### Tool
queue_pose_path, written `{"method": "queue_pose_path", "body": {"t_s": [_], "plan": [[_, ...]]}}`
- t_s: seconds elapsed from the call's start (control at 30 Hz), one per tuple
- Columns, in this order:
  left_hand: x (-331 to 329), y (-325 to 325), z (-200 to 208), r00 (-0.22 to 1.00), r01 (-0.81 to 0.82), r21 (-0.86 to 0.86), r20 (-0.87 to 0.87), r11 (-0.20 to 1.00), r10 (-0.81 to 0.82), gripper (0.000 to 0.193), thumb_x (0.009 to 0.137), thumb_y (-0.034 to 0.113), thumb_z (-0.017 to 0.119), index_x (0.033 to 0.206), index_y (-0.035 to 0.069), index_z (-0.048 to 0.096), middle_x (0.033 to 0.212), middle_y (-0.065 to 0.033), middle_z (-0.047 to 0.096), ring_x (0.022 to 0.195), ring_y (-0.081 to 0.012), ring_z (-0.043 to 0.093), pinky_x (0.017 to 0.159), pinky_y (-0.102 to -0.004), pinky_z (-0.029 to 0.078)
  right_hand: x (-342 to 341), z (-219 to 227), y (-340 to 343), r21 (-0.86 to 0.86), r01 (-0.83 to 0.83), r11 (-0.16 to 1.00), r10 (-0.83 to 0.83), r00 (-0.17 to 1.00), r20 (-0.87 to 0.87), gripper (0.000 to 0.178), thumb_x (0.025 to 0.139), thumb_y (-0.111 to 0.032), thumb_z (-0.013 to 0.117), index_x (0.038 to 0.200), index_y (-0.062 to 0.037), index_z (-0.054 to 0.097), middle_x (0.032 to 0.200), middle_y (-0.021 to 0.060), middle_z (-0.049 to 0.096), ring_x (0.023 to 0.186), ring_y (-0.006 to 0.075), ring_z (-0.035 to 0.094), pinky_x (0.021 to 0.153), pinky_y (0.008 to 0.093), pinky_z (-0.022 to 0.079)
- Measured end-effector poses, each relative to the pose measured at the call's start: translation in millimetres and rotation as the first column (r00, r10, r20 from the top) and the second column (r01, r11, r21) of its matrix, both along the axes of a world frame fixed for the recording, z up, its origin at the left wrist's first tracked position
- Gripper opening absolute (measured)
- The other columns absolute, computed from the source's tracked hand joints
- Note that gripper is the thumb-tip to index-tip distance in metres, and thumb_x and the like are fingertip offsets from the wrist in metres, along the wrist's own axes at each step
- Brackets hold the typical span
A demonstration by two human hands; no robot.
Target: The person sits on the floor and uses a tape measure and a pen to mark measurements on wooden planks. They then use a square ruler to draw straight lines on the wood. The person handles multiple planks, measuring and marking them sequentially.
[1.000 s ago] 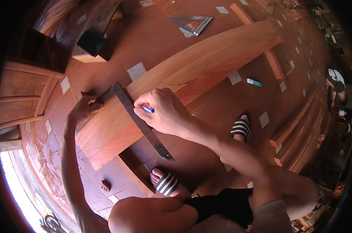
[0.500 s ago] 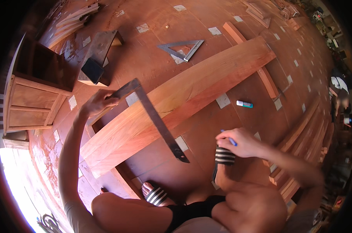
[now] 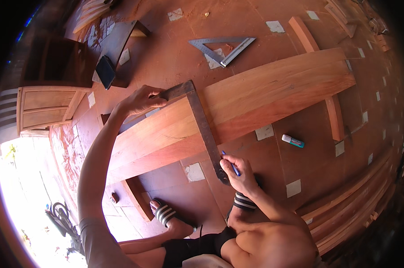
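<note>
My left hand point(image 3: 146, 100) grips the short arm of a dark L-shaped carpenter's square point(image 3: 203, 127) at the far edge of a thick wooden beam point(image 3: 273, 80). The square's long blade crosses the beam and juts past its near edge. By the blade's lower end, my right hand point(image 3: 242, 178) is closed around a blue pen point(image 3: 236, 169), its fingertips at the blade's edge; whether they press on it I cannot tell. The beam lies slantwise on wooden supports, such as the strip point(image 3: 333, 118) under its right end.
Beyond the beam lies a metal triangle square point(image 3: 224, 56). A white and teal tube point(image 3: 293, 141) is on the tiled floor. Long boards point(image 3: 349, 205) are stacked at right. A phone point(image 3: 105, 71) rests on a low bench point(image 3: 115, 49); a wooden cabinet point(image 3: 48, 105) stands at left.
My left hand has brought the square to the beam's far edge, the blade now lying across the beam. My right hand, with the pen, has moved left to the blade's end. The view has shifted.
</note>
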State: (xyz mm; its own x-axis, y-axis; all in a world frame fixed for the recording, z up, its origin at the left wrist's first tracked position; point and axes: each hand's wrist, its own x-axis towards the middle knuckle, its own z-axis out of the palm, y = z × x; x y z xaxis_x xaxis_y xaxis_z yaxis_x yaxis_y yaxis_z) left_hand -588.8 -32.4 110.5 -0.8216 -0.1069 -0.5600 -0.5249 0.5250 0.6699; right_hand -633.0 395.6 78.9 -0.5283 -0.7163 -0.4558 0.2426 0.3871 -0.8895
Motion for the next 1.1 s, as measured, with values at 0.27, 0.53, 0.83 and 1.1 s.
{"method": "queue_pose_path", "body": {"t_s": [0.27,0.53,0.83,1.1], "plan": [[3.0,4.7,-5.4,0.997,-0.041,-0.016,0.068,0.999,0.042,0.056,0.096,0.042,0.077,0.136,0.004,0.071,0.107,-0.0109,0.078,0.097,-0.0161,0.068,0.09,-0.0363,0.053,-13.9,-1.2,-9.5,-0.012,0.038,0.999,-0.038,0.997,-0.062,0.032,0.107,-0.023,0.068,0.112,0.0086,0.072,0.073,-0.0051,0.055,0.069,0.0029,0.048,0.06,0.025,0.041],[0.0,8.9,-1.0,0.993,-0.065,0.017,0.1,0.998,0.063,0.06,0.097,0.044,0.077,0.138,0.001,0.069,0.11,-0.0103,0.078,0.1,-0.0157,0.069,0.092,-0.035,0.054,-6.8,-1.4,-19.7,0.065,0.117,0.991,-0.11,0.988,-0.105,0.038,0.104,-0.024,0.073,0.123,0.0085,0.071,0.088,0.0027,0.074,0.082,0.0056,0.065,0.076,0.0234,0.053],[0.6,11.6,-4.1,0.997,-0.069,0.02,0.041,0.997,0.069,0.055,0.097,0.043,0.077,0.133,0.001,0.072,0.102,-0.0077,0.076,0.094,-0.0144,0.066,0.088,-0.0343,0.053,-5.9,-1.4,-19.8,0.013,0.17,0.985,-0.165,0.972,-0.168,0.032,0.103,-0.019,0.073,0.121,0.0061,0.072,0.084,0.0075,0.073,0.07,0.0076,0.06,0.066,0.0261,0.05],[2.5,5.1,-10.6,0.997,-0.058,0.031,0.055,0.998,0.056,0.056,0.097,0.044,0.078,0.132,0.001,0.072,0.107,-0.0104,0.078,0.097,-0.0164,0.069,0.089,-0.0344,0.053,-3.1,-5.3,-21.2,-0.013,0.206,0.978,-0.206,0.967,-0.147,0.029,0.102,-0.018,0.074,0.119,0.0057,0.074,0.074,0.0056,0.068,0.063,0.0064,0.054,0.059,0.0265,0.047]]}}
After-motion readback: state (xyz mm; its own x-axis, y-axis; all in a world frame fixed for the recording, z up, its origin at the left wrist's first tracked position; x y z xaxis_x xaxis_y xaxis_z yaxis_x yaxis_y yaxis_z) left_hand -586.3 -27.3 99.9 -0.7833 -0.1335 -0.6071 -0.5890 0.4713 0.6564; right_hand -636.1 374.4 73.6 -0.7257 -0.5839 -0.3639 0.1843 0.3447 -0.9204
